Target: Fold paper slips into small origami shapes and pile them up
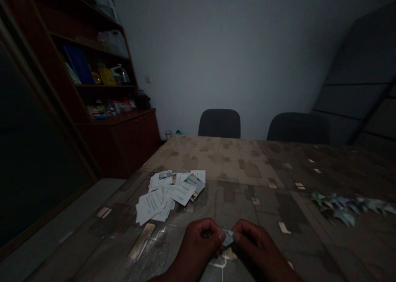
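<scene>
A small folded piece of paper (228, 238) is pinched between my two hands, just above the near part of the table. My left hand (202, 238) grips its left side between thumb and fingers. On the other side, my right hand (252, 237) pinches the right edge. Dark marks show on the pale paper, but its exact folded shape is too small to tell. Ahead and to the left lies a loose pile of printed paper cards (170, 193). Off to the right is a row of folded paper pieces (349, 205), pointed and lying close together.
A patterned cloth covers the table (229, 170). Two dark chairs (219, 123) stand at its far side, before a pale wall. Along the left rises a reddish wooden cabinet (133, 137) with shelves of household goods. The room is dim.
</scene>
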Demonstrator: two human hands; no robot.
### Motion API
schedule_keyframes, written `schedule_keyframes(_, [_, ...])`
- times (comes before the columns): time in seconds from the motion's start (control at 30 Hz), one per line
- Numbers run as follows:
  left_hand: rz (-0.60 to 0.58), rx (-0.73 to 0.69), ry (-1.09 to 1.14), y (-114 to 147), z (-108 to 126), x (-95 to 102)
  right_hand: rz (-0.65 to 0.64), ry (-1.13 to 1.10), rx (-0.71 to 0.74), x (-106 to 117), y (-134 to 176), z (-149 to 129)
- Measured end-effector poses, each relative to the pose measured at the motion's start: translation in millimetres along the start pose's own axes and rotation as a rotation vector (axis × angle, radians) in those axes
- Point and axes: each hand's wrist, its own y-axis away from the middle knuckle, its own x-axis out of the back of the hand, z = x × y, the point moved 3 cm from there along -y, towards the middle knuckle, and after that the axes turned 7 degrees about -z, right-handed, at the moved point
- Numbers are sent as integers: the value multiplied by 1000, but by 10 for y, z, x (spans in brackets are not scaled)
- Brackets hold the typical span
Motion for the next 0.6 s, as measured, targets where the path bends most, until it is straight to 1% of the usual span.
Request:
schedule_keyframes(0.13, [-11,-5,18,9,19,-9,37,4,2,2,-1,-21])
schedule_keyframes(0.33, [-25,38,48,-17,-92,1,84,20,-30,28,-24,37])
schedule_keyframes(0.43, [-19,50,65,-25,-105,12,74,74,-18,75,-25,48])
schedule_keyframes(0.5, [-2,58,67,-29,-93,23,104,221,61,128,-2,-11])
schedule_keyframes(0.53, [7,67,72,-30,-87,28,131,331,144,150,18,-66])
schedule_keyframes(0.57, [13,74,81,-32,-81,32,157,458,265,160,44,-135])
schedule_keyframes(0.6, [13,79,97,-34,-77,34,156,583,404,149,72,-204])
